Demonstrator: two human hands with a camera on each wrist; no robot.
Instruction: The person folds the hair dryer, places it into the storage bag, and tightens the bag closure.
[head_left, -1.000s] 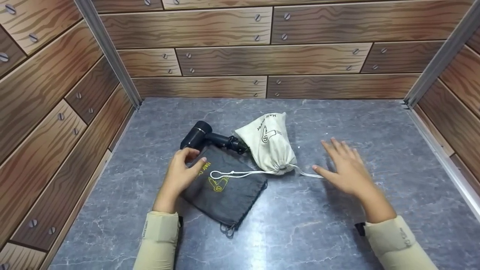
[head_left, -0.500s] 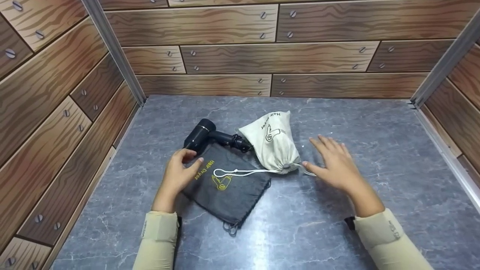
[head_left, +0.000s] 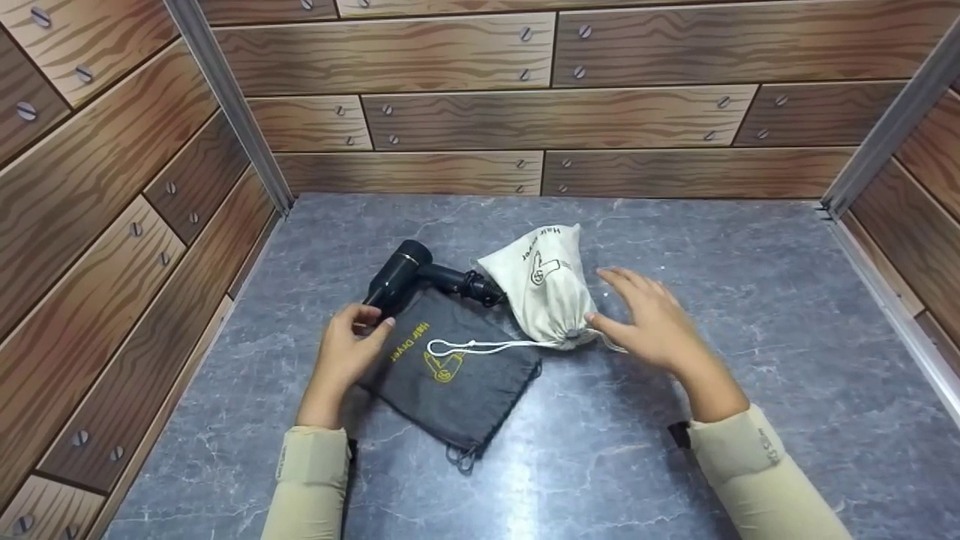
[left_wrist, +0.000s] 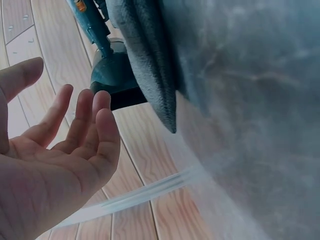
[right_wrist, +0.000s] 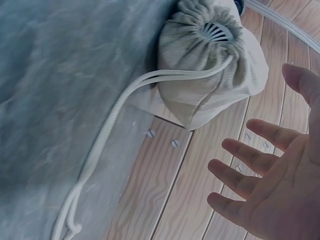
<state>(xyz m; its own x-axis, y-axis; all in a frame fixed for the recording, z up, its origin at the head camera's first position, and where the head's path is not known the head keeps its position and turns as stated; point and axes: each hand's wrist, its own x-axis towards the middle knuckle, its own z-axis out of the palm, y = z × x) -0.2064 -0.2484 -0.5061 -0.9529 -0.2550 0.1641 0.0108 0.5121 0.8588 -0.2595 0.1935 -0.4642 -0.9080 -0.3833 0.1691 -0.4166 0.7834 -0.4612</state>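
An enclosed booth, more studio set than home: around the marbled grey surface [head_left: 592,465] stand wood-print panels [head_left: 450,124] behind and on either side (their screws [head_left: 526,34] look drawn on), with metal posts [head_left: 237,112] at its far corners.

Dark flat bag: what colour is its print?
Yellow print, seen best in the head view.
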